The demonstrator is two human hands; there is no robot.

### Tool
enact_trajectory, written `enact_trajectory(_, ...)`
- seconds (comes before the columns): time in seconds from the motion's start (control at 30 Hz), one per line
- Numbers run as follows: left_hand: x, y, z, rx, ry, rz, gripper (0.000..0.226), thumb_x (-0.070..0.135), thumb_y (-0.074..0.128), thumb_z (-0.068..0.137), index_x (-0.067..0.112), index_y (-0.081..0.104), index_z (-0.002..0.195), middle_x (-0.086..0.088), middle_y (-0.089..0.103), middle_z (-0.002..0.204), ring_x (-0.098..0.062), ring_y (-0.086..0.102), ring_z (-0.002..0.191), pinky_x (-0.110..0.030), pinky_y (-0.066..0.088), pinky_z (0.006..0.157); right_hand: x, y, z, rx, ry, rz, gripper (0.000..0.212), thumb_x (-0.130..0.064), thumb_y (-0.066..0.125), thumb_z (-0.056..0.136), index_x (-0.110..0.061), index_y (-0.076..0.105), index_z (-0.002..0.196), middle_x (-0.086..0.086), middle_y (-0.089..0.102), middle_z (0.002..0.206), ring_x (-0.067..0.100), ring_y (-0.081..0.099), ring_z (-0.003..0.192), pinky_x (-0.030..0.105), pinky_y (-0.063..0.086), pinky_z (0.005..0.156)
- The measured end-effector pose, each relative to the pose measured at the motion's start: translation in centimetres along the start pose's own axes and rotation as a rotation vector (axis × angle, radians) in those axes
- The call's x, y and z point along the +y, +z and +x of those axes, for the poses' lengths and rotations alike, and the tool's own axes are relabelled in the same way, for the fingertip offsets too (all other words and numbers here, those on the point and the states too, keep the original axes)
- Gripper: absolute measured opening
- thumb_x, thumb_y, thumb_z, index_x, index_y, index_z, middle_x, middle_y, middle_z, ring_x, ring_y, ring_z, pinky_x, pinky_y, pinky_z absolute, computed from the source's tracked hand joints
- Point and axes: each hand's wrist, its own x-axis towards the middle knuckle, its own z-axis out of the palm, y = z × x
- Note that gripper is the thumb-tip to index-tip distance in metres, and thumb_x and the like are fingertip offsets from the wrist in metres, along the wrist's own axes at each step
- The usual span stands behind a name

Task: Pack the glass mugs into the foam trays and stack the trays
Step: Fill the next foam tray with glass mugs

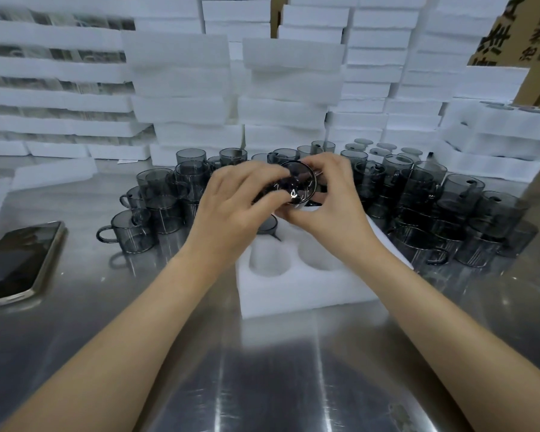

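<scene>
While nothing yet sits in the two nearest pockets, plenty left to do. Lowest in the frame, bare brushed-steel tabletop (pixel 278 385), crossed by two forearms rising toward the centre. At mid-left, a dark flat smartphone (pixel 19 260) lying face up, well apart from the work.

Just below centre, a white rectangular foam tray (pixel 306 294) with round moulded pockets; the two near ones open and empty, a far-left pocket apparently already holding a smoky mug (pixel 267 227), mostly hidden under the hands.

Directly above the far part of that tray, held between both hands: a small smoky-grey glass mug (pixel 296 185), tipped so its round mouth faces the camera, long axis pointing roughly toward the viewer rather than upright. Left hand (pixel 240 207) curled round the mug's left side, thumb and fingers pinching the wall; right hand (pixel 328 194) pinching the rim and right side with thumb and fingertips. Handle position not clear. Both hands about equally near; empty pockets lying straight down and toward the lower edge from the mug. Judged from that: needs turning base-down before lowering, handle lined up with the pocket's notch, or glass will ride on the foam edge.

Farther back, across the middle of the frame, loose smoky-grey glass mugs (pixel 156 207) crowded left and right of the hands, some stacked on one another. Beyond them, filling the top, tall stacks of white foam trays (pixel 181 88), and at upper right a brown printed cardboard carton (pixel 512 32).
</scene>
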Motion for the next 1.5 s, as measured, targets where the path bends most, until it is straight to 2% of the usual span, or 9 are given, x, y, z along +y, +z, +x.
enact_trajectory(0.17, -0.1, -0.6, 0.4, -0.09, -0.209, -0.072, 0.025, 0.013, 0.068, 0.088, 0.007, 0.065, 0.111, -0.011, 0.067, 0.113, -0.026, 0.059, 0.1, -0.039, 0.044, 0.078, 0.2, -0.8, 0.6, 0.13, 0.145, 0.055, 0.054, -0.03, 0.085, 0.069, -0.026, 0.059, 0.116, -0.007, 0.042, 0.12, 0.005, 0.051, 0.115, 0.019, 0.045, 0.096)
enact_trajectory(0.3, 0.4, -0.7, 0.3, -0.184, -0.287, -0.041, 0.024, 0.008, 0.064, 0.09, 0.0, 0.067, 0.112, -0.014, 0.067, 0.113, -0.033, 0.064, 0.098, -0.044, 0.048, 0.078, 0.4, -1.2, 0.9, 0.094, 0.365, 0.205, 0.033, -0.042, 0.077, 0.075, -0.026, 0.066, 0.102, -0.006, 0.069, 0.103, 0.003, 0.063, 0.094, 0.019, 0.043, 0.079)
enact_trajectory(0.47, -0.3, -0.8, -0.1, -0.371, -0.472, -0.153, 0.019, 0.018, 0.057, 0.095, 0.01, 0.065, 0.11, -0.003, 0.062, 0.111, -0.026, 0.058, 0.1, -0.042, 0.046, 0.083, 0.5, -1.3, 0.9, 0.119, 0.406, 0.318, 0.04, -0.036, 0.078, 0.077, -0.018, 0.062, 0.11, -0.008, 0.067, 0.083, 0.004, 0.066, 0.07, 0.021, 0.052, 0.068)
enact_trajectory(0.63, -0.4, 0.2, -1.0, -0.674, -0.748, -0.442, 0.008, 0.03, 0.058, 0.093, 0.027, 0.064, 0.097, 0.009, 0.048, 0.097, 0.0, 0.049, 0.075, -0.024, 0.039, 0.072, 0.9, -0.8, 0.7, 0.12, 0.388, -0.103, 0.057, -0.058, 0.081, 0.061, -0.026, 0.049, 0.095, -0.013, 0.06, 0.092, 0.001, 0.059, 0.083, 0.021, 0.044, 0.068)
enact_trajectory(0.8, 0.2, 1.0, -1.7, -0.568, -0.887, -0.447, 0.013, 0.018, 0.054, 0.094, 0.026, 0.064, 0.09, 0.014, 0.043, 0.089, 0.002, 0.047, 0.074, -0.026, 0.039, 0.073, 1.0, -0.4, 0.2, -0.034, 0.188, -0.515, 0.077, -0.067, 0.071, 0.066, -0.029, 0.044, 0.127, -0.008, 0.049, 0.117, 0.011, 0.054, 0.097, 0.031, 0.044, 0.074)
enact_trajectory(0.97, 0.5, 1.2, -1.8, -0.477, -0.89, -0.439, 0.019, 0.014, 0.052, 0.092, 0.029, 0.062, 0.087, 0.015, 0.048, 0.094, 0.0, 0.051, 0.081, -0.033, 0.046, 0.078, 1.0, -0.5, 0.2, -0.166, 0.167, -0.618, 0.056, -0.051, 0.05, 0.09, -0.027, 0.047, 0.14, -0.009, 0.046, 0.129, 0.016, 0.054, 0.108, 0.029, 0.037, 0.076)
enact_trajectory(1.17, -1.6, 0.0, -2.3, -0.298, -0.78, 0.09, 0.031, 0.006, 0.051, 0.081, 0.011, 0.063, 0.109, -0.006, 0.053, 0.116, -0.026, 0.046, 0.111, -0.037, 0.037, 0.086, 0.8, -0.7, -0.3, -0.293, 0.099, -0.926, 0.059, -0.052, 0.043, 0.096, -0.021, 0.039, 0.145, 0.003, 0.045, 0.132, 0.022, 0.039, 0.123, 0.035, 0.037, 0.093)
enact_trajectory(1.3, -4.0, -0.5, -3.6, -0.442, -0.907, 0.327, 0.05, 0.014, 0.053, 0.085, 0.002, 0.046, 0.133, -0.019, 0.035, 0.143, -0.036, 0.028, 0.134, -0.047, 0.024, 0.101, 0.6, -1.2, -0.3, -0.49, 0.086, -0.846, 0.057, -0.039, 0.035, 0.102, -0.025, 0.016, 0.153, -0.005, 0.019, 0.159, 0.018, 0.017, 0.145, 0.037, 0.022, 0.116)
enact_trajectory(1.5, -5.5, -0.8, -5.0, -0.528, -0.922, 0.445, 0.04, 0.009, 0.049, 0.089, 0.001, 0.049, 0.128, -0.021, 0.047, 0.128, -0.035, 0.034, 0.124, -0.051, 0.022, 0.102, 0.6, -1.7, 0.0, -0.607, 0.099, -0.876, 0.05, -0.036, 0.03, 0.103, -0.042, 0.014, 0.15, -0.013, 0.014, 0.159, 0.017, 0.016, 0.146, 0.041, 0.017, 0.116)
